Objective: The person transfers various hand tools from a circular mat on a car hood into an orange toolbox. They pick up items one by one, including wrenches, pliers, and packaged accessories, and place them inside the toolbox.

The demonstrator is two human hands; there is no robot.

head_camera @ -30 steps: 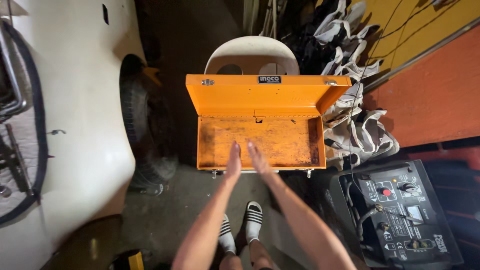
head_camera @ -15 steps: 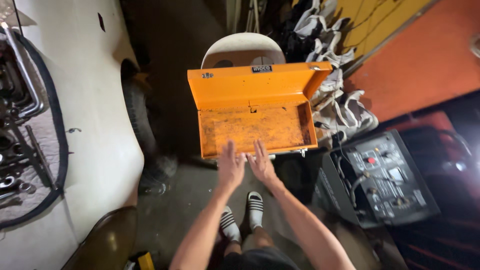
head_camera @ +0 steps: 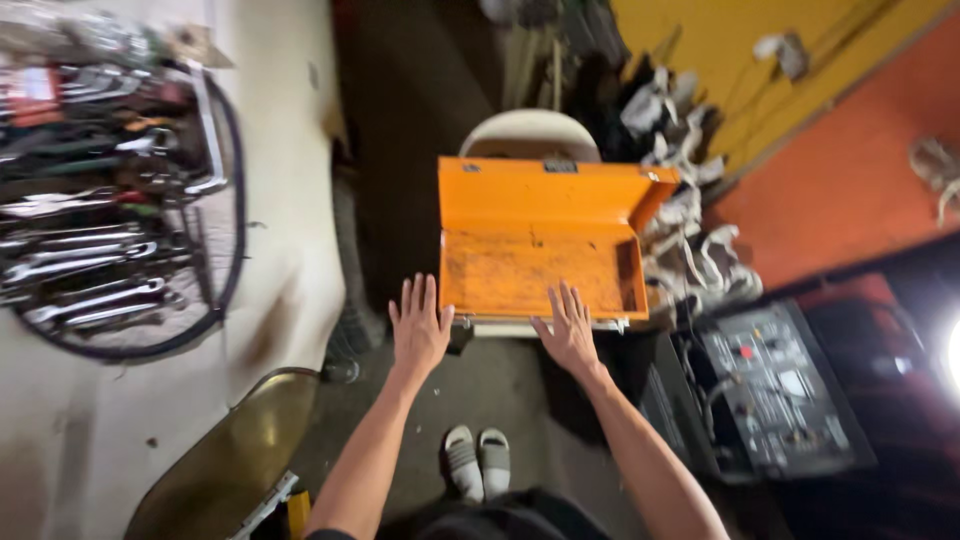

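Note:
An orange metal toolbox (head_camera: 540, 268) stands open on a white plastic chair (head_camera: 530, 132), its lid tilted back and its rusty inside bare. My left hand (head_camera: 418, 325) hovers flat with fingers spread just off the box's near left corner, holding nothing. My right hand (head_camera: 568, 328) is spread palm down over the box's front edge, also holding nothing.
Several wrenches and other hand tools (head_camera: 90, 240) lie on a white surface at the left, ringed by a black hose. A dark machine with knobs and cables (head_camera: 770, 390) sits on the floor at the right. Grey-white bags (head_camera: 690, 250) pile behind the box. My sandalled feet (head_camera: 478, 462) stand below.
My hands have moved apart and spread flat, the left to the box's left corner and the right along its front edge. The view has swung left, showing more of the tools.

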